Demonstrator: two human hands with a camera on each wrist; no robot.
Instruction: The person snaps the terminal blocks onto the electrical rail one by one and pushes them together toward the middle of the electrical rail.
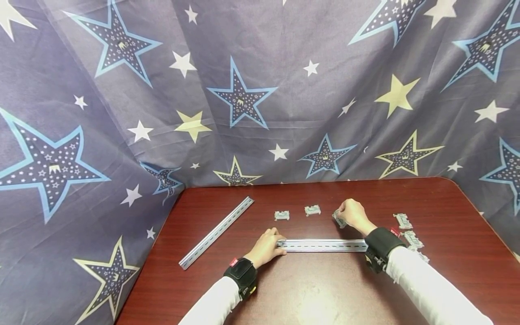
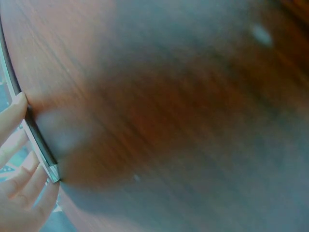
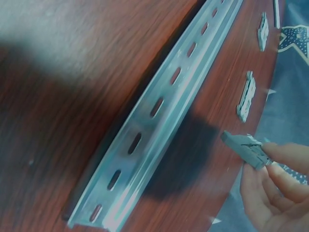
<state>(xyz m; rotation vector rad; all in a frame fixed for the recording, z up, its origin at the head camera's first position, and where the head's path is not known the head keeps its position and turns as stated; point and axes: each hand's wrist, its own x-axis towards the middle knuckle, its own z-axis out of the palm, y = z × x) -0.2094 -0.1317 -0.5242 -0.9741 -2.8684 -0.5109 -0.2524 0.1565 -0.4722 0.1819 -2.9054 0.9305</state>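
Observation:
A slotted metal DIN rail [image 1: 325, 246] lies crosswise on the table in front of the person. The left hand [image 1: 266, 247] grips its left end, the thumb on the near edge and the fingers on the far side. Behind the rail, the right hand [image 1: 354, 216] pinches a grey terminal block [image 3: 247, 149] between thumb and fingers. In the right wrist view this block is held apart from the rail, over the table. Two more terminal blocks, one on the left [image 1: 282, 215] and one nearer the right hand [image 1: 313, 210], lie beyond the rail.
A second DIN rail [image 1: 216, 233] lies slanted at the table's left. Several more terminal blocks [image 1: 402, 221] lie in a row at the right, partly hidden by the right wrist strap. A starry curtain [image 1: 252, 149] hangs behind the wooden table [image 1: 308, 289].

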